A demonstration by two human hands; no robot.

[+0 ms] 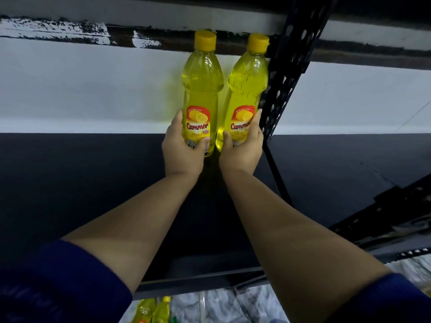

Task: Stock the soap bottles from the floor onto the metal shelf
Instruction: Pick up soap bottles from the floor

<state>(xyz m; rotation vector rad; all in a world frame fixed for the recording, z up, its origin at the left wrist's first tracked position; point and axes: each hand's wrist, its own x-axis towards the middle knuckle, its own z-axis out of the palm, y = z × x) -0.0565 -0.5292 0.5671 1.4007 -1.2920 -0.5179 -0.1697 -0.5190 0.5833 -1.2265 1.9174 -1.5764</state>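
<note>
Yellow liquid fills two clear soap bottles that are held upright at the back of the dark metal shelf (93, 183), side by side and close to each other, in front of the white wall (81, 89). The left bottle (202, 89) is gripped low down by the left hand (184, 148), whose thumb is curled across the bottom of the label while the fingers are hidden behind the bottle. The right bottle (247, 89) is gripped at its base by the right hand (242, 150), thumb on the near side, fingers wrapped round the far side; it is tilted slightly and stands just beside the perforated black upright (286, 73). Whether either base is touching the shelf cannot be told, since both are covered by the hands. Both yellow caps are seen near the underside of the shelf above. At the lower edge, two more yellow bottles (152, 310) are cut off by the frame, lying on a pale marbled floor (221, 306). Blue sleeves (58, 283) are visible on both arms.
</note>
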